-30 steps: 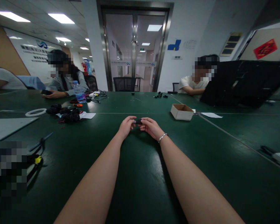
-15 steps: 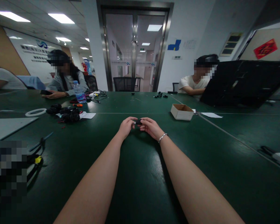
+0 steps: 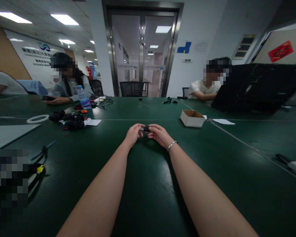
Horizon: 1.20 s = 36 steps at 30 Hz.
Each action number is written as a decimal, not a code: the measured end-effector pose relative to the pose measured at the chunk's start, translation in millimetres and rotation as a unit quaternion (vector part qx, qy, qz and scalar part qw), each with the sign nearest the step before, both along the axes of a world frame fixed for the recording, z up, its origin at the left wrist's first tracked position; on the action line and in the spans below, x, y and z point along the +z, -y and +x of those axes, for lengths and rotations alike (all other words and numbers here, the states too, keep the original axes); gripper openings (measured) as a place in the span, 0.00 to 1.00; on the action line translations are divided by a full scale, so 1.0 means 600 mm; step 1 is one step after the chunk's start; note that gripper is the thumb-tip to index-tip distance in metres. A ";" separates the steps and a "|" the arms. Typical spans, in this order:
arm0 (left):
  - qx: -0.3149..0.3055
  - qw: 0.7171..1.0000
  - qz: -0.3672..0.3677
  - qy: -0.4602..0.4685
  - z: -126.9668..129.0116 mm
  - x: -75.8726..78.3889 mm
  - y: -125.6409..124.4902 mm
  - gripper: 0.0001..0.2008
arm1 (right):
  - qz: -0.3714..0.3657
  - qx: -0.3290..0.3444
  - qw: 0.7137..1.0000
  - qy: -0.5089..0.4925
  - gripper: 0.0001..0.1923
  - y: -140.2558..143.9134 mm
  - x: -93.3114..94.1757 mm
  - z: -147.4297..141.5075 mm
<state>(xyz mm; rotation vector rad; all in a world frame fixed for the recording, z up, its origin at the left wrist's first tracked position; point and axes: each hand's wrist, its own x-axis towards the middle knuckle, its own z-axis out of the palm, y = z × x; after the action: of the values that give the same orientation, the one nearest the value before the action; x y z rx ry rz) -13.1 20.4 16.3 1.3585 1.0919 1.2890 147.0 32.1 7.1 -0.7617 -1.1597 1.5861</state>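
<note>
Between my two hands, just above the green table [image 3: 148, 164], is a small black object with a silver end [image 3: 145, 129]. My left hand [image 3: 134, 135] pinches its silver end. My right hand [image 3: 159, 134] is closed on the black end, with the thumb and forefinger at the front. A silver bracelet [image 3: 172, 145] circles my right wrist. The object is too small for me to tell its exact kind, and my fingers cover part of it.
An open cardboard box [image 3: 192, 119] stands to the right, near a sheet of paper [image 3: 223, 121]. Black gear [image 3: 74, 121], a white ring [image 3: 37, 118] and a water bottle [image 3: 84, 97] are on the left. Across the table sit people [image 3: 66, 82]. A large black case [image 3: 256, 89] is at the right.
Both hands keep almost the same place and grip; only the fingers and the small black object shift very slightly.
</note>
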 end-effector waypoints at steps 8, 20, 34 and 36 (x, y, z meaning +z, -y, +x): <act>0.002 1.000 0.007 -0.004 0.001 -0.001 0.001 0.11 | -0.002 0.003 1.000 0.002 0.07 -0.003 -0.001 0.001; 0.009 1.000 0.003 -0.006 0.000 0.001 0.002 0.10 | 0.000 0.004 1.000 0.001 0.08 -0.002 -0.001 0.002; 0.043 0.999 0.003 0.027 -0.008 0.001 -0.001 0.11 | -0.008 0.015 1.000 0.006 0.12 -0.001 0.003 0.001; 0.044 0.998 -0.002 0.037 -0.012 -0.003 -0.003 0.13 | -0.008 0.023 1.000 0.008 0.11 -0.001 0.002 0.001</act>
<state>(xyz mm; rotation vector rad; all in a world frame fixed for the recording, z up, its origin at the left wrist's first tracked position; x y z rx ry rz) -20.3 22.1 14.7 1.2617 1.1122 1.3889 147.3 32.8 8.5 -0.7638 -1.1854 1.6316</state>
